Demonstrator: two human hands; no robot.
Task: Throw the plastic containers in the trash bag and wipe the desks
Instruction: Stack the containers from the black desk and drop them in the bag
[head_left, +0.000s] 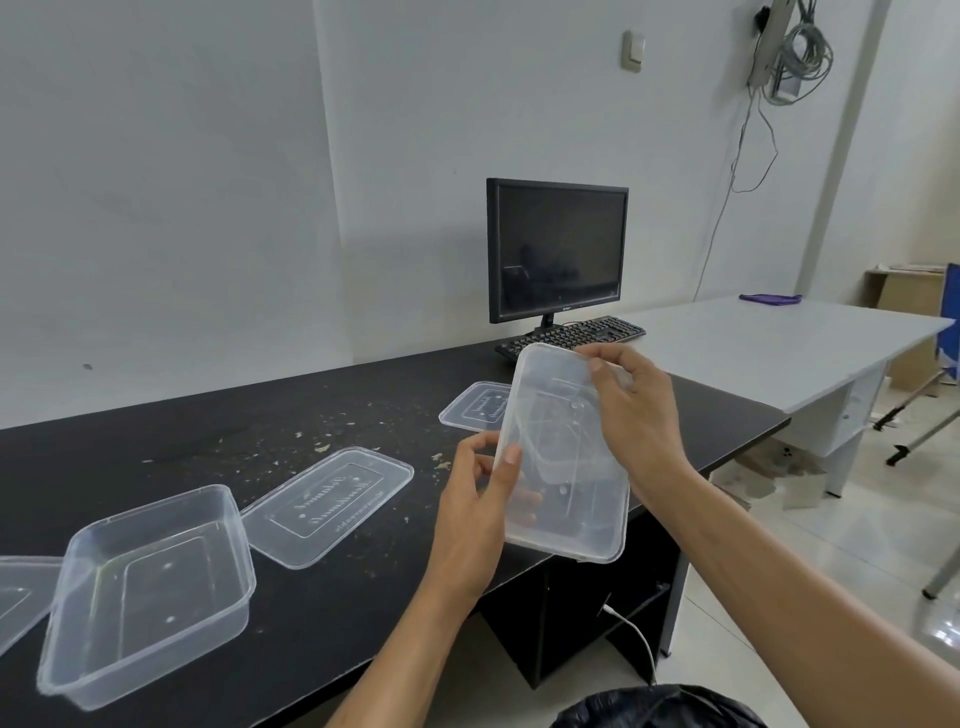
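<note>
I hold a clear plastic container (566, 483) tilted upright above the front edge of the black desk (322, 613). My left hand (472, 514) grips its lower left side, and my right hand (636, 410) pinches its upper right rim. An open clear container (150, 587) lies on the desk at the left, with a flat clear lid (330, 504) beside it. Another lid (475, 405) lies farther back, partly behind the held container. A further clear piece (18, 597) shows at the left edge. The black trash bag (660, 709) sits at the bottom, below my right arm.
Crumbs are scattered over the middle of the black desk. A monitor (558, 249) and keyboard (576, 335) stand at its far end. A white desk (779, 348) with a purple cloth (770, 298) adjoins on the right. A white cable (634, 634) hangs under the black desk.
</note>
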